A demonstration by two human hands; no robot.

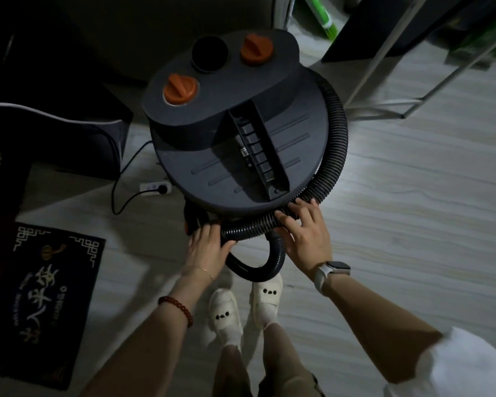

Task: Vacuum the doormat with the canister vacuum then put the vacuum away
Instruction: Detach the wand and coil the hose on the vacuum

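Down on the pale floor [398, 224], the grey vacuum [235, 133] stood just ahead of the person's white shoes [225, 313]. Its ribbed hose [334, 144] wrapped around the vacuum's right side to the near edge. There the left hand [205, 247] gripped the hose's end and the right hand [305, 234] pressed on it, fingers curled over. Left of the vacuum lay the dark doormat [38, 305].

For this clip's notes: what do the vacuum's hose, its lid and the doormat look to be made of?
Hose: likely flexible plastic, black, ribbed in close rings with a slight sheen. Lid: looks like hard moulded plastic, matte dark grey, with pressed grooves and orange knobs. Doormat: seems a short-pile textile, dark and dull, with a printed gold pattern; the dim light leaves the fibre unclear.
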